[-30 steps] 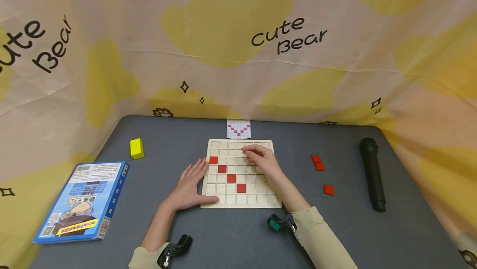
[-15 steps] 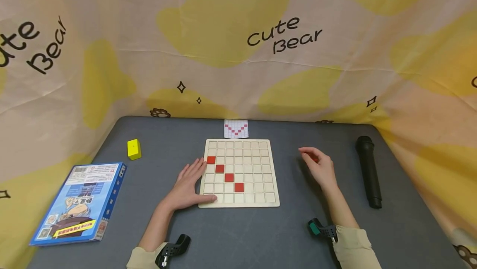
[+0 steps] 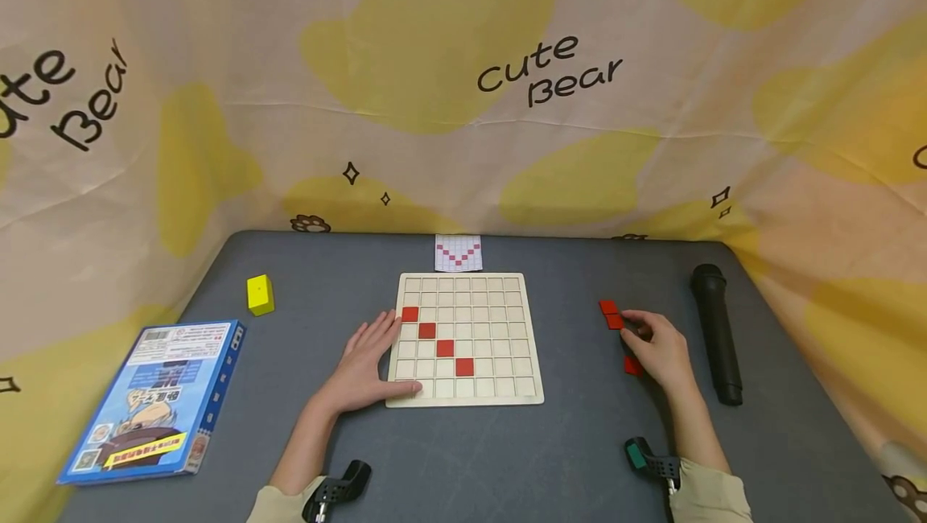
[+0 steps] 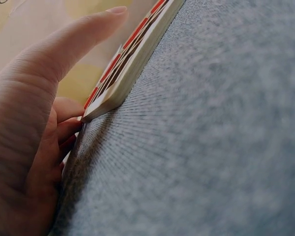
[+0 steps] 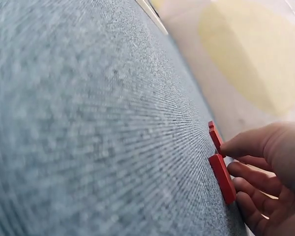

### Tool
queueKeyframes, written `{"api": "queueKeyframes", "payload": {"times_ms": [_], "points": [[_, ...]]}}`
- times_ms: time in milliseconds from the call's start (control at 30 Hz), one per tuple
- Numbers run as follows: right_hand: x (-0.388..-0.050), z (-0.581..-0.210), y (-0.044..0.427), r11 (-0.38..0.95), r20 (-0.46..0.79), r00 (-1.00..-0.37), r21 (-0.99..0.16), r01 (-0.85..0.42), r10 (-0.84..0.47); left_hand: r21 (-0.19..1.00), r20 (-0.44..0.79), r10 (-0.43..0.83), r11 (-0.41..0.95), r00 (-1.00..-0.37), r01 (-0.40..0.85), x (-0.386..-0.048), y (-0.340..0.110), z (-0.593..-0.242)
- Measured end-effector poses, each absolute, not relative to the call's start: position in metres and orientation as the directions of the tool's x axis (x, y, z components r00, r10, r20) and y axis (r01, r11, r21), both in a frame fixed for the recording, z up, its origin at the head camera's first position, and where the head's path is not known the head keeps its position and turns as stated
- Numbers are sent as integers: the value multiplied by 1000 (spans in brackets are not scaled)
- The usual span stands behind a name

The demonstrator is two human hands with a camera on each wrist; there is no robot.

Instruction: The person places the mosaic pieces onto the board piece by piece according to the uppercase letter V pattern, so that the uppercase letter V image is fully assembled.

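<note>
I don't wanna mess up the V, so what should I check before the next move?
1. Pattern card in sight beyond the board: ok.
2. Left grip at the board's left edge: ok.
3. Four red tiles in a diagonal, like the card's left side: ok.
4. Loose tiles to the board's right, three of them: ok.
5. V's right side filled on the board: not ok.
6. Right grip pinching a tile: cannot tell.

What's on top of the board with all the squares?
Four red tiles lie on the board in a slanting line. The left hand partly covers one side; what's beneath can't be seen.
</note>
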State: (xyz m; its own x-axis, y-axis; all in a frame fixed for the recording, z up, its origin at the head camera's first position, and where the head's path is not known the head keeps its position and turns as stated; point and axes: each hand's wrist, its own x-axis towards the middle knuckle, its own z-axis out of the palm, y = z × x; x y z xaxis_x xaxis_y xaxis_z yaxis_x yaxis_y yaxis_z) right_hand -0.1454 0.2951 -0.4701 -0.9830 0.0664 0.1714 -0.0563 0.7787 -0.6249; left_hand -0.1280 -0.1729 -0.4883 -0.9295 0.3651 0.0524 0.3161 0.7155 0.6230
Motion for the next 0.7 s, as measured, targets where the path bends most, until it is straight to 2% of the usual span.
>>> {"api": "queueKeyframes", "payload": {"times_ms": [467,700], "points": [[-149,-481,292,788,219,-973,-611,-80,71,618,88,365,710,-927,338,-128,-173,-492],[-147,-481,291,781,217,-973,-619,-80,73,627,63,360,711,-931,317,-127,-173,-489]]}}
